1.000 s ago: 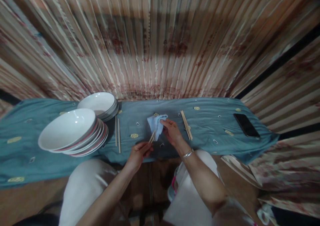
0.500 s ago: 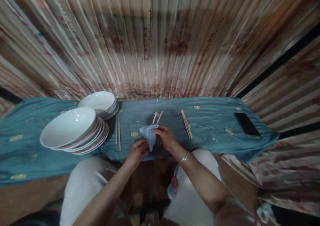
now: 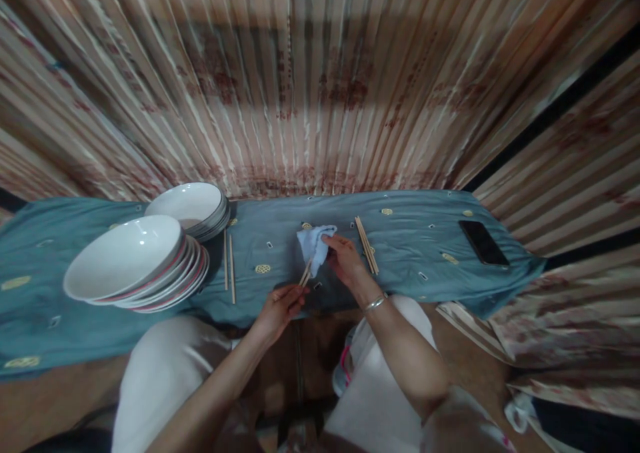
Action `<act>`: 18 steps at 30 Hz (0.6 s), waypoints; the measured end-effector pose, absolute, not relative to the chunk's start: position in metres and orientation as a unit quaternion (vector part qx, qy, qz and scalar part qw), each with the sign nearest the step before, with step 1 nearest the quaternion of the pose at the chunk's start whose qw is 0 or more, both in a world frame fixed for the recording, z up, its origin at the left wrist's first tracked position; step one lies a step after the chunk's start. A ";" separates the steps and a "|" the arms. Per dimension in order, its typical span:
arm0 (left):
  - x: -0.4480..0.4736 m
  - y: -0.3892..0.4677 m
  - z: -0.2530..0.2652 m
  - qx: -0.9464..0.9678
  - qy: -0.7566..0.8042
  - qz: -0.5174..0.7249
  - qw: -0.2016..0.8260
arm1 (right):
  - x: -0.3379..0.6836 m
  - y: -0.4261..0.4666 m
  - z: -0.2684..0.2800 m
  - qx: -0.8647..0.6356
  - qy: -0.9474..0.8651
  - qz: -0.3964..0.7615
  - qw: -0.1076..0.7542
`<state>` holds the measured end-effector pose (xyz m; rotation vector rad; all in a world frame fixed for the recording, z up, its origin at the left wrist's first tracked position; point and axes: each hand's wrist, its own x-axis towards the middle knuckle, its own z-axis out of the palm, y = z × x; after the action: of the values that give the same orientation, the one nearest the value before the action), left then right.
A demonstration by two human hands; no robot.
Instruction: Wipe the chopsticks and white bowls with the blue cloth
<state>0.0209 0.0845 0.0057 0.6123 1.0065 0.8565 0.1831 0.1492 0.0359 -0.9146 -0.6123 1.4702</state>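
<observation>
My left hand (image 3: 283, 307) is closed on the near ends of a pair of wooden chopsticks (image 3: 305, 275). A light blue cloth (image 3: 315, 245) is wrapped around their far part and hides the tips. My right hand (image 3: 344, 258), wearing a silver bracelet at the wrist, grips the cloth from the right side. Another pair of chopsticks (image 3: 231, 269) lies on the tablecloth to the left. Several more chopsticks (image 3: 367, 246) lie close together just right of the cloth.
A stack of large white bowls (image 3: 125, 259) leans at the left of the blue-green tablecloth (image 3: 270, 223), with a second stack of bowls (image 3: 187, 206) behind it. A black phone (image 3: 483, 243) lies at the right. Pleated curtains (image 3: 320, 93) hang behind and beside the table.
The cloth and my right hand have moved away from me along the chopsticks, to their far end. The near part of the chopsticks now shows above my left hand. The view has shifted slightly.
</observation>
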 end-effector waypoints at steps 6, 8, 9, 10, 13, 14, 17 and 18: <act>0.015 0.092 0.014 0.283 0.431 0.419 0.747 | 0.156 0.135 0.026 -0.416 -0.296 0.668 0.541; 0.012 0.094 0.016 0.282 0.429 0.431 0.742 | 0.148 0.131 0.023 -0.418 -0.309 0.675 0.524; 0.010 0.095 0.016 0.280 0.430 0.436 0.739 | 0.145 0.129 0.021 -0.417 -0.315 0.677 0.518; 0.009 0.095 0.016 0.278 0.432 0.439 0.737 | 0.143 0.128 0.020 -0.416 -0.318 0.679 0.514; 0.005 0.097 0.016 0.279 0.440 0.440 0.732 | 0.138 0.126 0.017 -0.411 -0.322 0.682 0.513; 0.004 0.097 0.016 0.283 0.442 0.442 0.728 | 0.137 0.126 0.017 -0.410 -0.324 0.681 0.512; 0.003 0.097 0.015 0.308 0.444 0.450 0.711 | 0.138 0.126 0.018 -0.413 -0.335 0.675 0.511; 0.004 0.097 0.015 0.317 0.444 0.452 0.705 | 0.139 0.127 0.018 -0.415 -0.335 0.674 0.511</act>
<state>0.0035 0.0972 0.0150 0.7056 0.9879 1.0042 0.1386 0.1271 0.0185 -0.9986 -0.8073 1.6209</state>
